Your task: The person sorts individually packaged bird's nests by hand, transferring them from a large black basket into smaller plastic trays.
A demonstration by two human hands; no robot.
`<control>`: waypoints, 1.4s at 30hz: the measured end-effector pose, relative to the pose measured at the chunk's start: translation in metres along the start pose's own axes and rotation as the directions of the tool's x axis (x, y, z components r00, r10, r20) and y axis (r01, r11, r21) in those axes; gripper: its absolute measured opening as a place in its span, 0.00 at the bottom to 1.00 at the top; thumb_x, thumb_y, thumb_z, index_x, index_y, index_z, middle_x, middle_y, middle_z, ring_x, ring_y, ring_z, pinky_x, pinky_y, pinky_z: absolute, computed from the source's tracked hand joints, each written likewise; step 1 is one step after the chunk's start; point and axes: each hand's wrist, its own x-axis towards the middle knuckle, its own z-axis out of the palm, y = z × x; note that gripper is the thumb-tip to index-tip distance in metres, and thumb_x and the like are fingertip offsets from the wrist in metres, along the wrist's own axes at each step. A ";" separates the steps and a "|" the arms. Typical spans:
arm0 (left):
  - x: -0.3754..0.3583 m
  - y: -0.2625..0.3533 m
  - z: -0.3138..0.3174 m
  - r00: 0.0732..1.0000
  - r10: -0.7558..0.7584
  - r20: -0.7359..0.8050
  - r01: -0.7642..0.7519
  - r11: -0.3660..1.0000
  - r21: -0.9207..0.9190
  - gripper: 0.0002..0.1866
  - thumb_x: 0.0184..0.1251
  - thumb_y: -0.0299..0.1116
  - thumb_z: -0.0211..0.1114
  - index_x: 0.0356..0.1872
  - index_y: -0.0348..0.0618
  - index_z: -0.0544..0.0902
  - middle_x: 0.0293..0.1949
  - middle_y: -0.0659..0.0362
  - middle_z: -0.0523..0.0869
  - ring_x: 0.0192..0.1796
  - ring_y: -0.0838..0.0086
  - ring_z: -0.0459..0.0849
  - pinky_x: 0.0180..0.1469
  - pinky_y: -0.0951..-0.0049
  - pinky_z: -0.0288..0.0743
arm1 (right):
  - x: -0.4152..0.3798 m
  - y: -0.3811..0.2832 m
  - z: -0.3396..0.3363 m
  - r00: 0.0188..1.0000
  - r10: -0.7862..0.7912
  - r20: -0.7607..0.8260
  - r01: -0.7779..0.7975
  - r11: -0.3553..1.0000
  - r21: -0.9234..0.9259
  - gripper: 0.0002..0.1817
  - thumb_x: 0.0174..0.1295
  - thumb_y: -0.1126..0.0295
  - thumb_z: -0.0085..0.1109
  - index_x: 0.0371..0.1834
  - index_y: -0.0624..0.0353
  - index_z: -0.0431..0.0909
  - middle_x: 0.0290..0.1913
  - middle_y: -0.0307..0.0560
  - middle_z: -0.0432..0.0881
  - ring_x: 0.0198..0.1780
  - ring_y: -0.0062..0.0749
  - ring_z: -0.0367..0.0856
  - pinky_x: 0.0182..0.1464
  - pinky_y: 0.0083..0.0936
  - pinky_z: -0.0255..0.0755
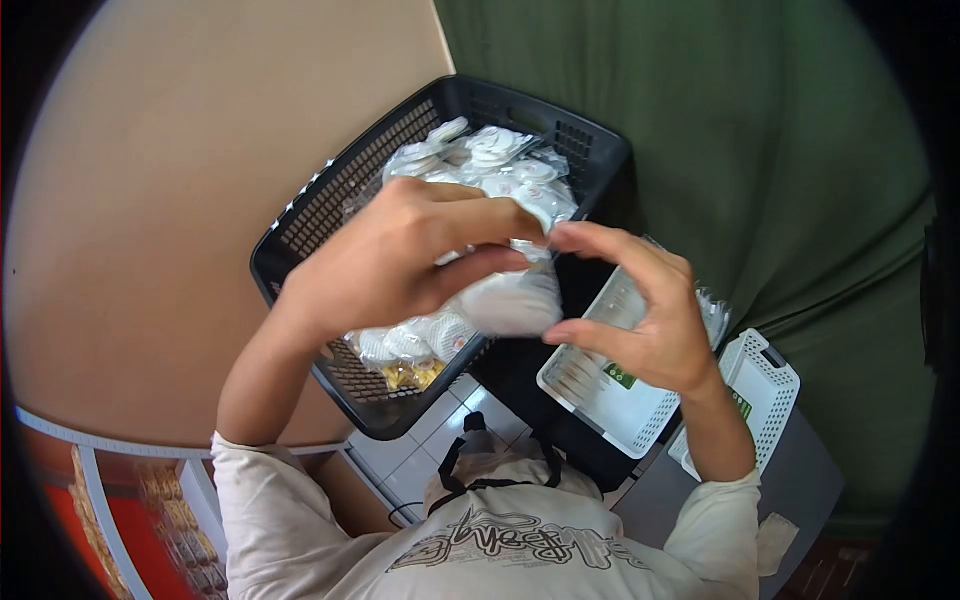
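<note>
A white item in clear plastic (512, 302) is between my two hands, over the right side of a black basket (385, 425); motion blurs it. My left hand (400, 250) is closed at the upper left of this item, its thumb and fingers pinching toward the item's top. My right hand (640, 315) is curved around the item's right side, fingers and thumb apart, the thumb tip close to its lower right corner. Inside the basket lie several bagged white round pieces (495, 147), and near its front are yellow pieces (412, 376) in clear wrap.
A white tray (640, 435) with wrapped items and a green label stands right of the black basket. Beside it is a second white basket (770, 400) on a grey surface (800, 500). A green curtain (780, 150) hangs behind. Shelves with packages (175, 510) are at lower left.
</note>
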 end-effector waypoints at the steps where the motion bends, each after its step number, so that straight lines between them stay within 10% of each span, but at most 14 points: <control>1: 0.010 0.009 0.006 0.996 0.046 -0.074 -0.052 0.996 -0.071 0.14 0.59 0.26 0.77 0.45 0.37 0.85 0.36 0.56 0.91 0.35 0.66 0.90 0.40 0.68 0.82 | 0.002 -0.004 0.001 1.000 0.015 0.007 -0.015 0.999 0.046 0.24 0.53 0.70 0.80 0.52 0.67 0.85 0.46 0.58 0.89 0.48 0.45 0.90 0.52 0.31 0.81; 5: 0.025 0.031 0.018 0.953 -0.241 -0.184 0.130 0.872 -0.472 0.20 0.59 0.37 0.81 0.41 0.35 0.80 0.36 0.55 0.86 0.38 0.74 0.87 0.38 0.74 0.77 | -0.013 -0.011 -0.014 0.964 0.264 0.036 -0.264 0.932 0.248 0.09 0.61 0.80 0.70 0.44 0.69 0.86 0.36 0.51 0.90 0.42 0.26 0.91 0.43 0.23 0.81; 8: 0.021 0.016 0.025 0.969 -0.227 0.096 0.246 0.891 -0.382 0.20 0.64 0.43 0.76 0.37 0.35 0.81 0.33 0.57 0.84 0.36 0.72 0.84 0.39 0.74 0.76 | -0.036 -0.006 -0.017 0.921 0.379 -0.089 -0.284 0.811 0.511 0.06 0.64 0.80 0.69 0.43 0.69 0.86 0.36 0.47 0.90 0.44 0.24 0.90 0.45 0.23 0.82; 11: 0.025 0.011 0.047 0.993 0.003 0.119 0.042 0.928 -0.371 0.13 0.68 0.31 0.71 0.26 0.34 0.81 0.27 0.53 0.80 0.30 0.65 0.79 0.31 0.66 0.68 | -0.058 0.001 -0.024 0.901 0.424 -0.090 -0.317 0.787 0.530 0.04 0.66 0.80 0.68 0.42 0.69 0.86 0.39 0.46 0.90 0.44 0.25 0.89 0.46 0.23 0.82; 16: 0.026 0.036 0.080 0.957 0.185 0.224 -0.069 0.893 -0.444 0.10 0.64 0.30 0.71 0.25 0.37 0.82 0.23 0.55 0.77 0.26 0.60 0.81 0.26 0.59 0.71 | -0.081 -0.012 -0.048 0.996 0.088 0.034 -0.083 0.990 -0.112 0.19 0.53 0.72 0.76 0.48 0.65 0.85 0.41 0.54 0.88 0.44 0.48 0.88 0.48 0.35 0.81; 21: 0.030 0.048 0.104 0.912 0.305 0.274 -0.132 0.852 -0.507 0.13 0.66 0.32 0.71 0.23 0.38 0.81 0.22 0.56 0.78 0.22 0.60 0.80 0.22 0.60 0.68 | -0.102 -0.031 -0.037 0.983 -0.001 0.184 0.018 0.996 -0.089 0.09 0.60 0.75 0.66 0.26 0.61 0.75 0.23 0.44 0.75 0.26 0.38 0.77 0.32 0.35 0.74; 27: 0.017 0.061 0.116 0.845 0.420 0.331 -0.132 0.764 -0.632 0.17 0.68 0.34 0.72 0.20 0.43 0.79 0.17 0.61 0.72 0.18 0.66 0.75 0.20 0.64 0.64 | -0.130 -0.029 -0.029 0.966 -0.027 0.256 0.011 0.998 0.061 0.09 0.54 0.76 0.69 0.24 0.59 0.76 0.22 0.40 0.71 0.25 0.33 0.74 0.28 0.30 0.71; 42: -0.002 0.066 0.105 0.781 0.427 0.455 -0.174 0.850 -0.498 0.14 0.69 0.40 0.70 0.28 0.44 0.79 0.22 0.63 0.74 0.21 0.73 0.78 0.23 0.69 0.75 | -0.155 -0.051 -0.053 0.931 0.004 0.365 0.088 0.968 -0.236 0.08 0.52 0.68 0.65 0.26 0.54 0.75 0.21 0.32 0.70 0.29 0.22 0.73 0.25 0.22 0.70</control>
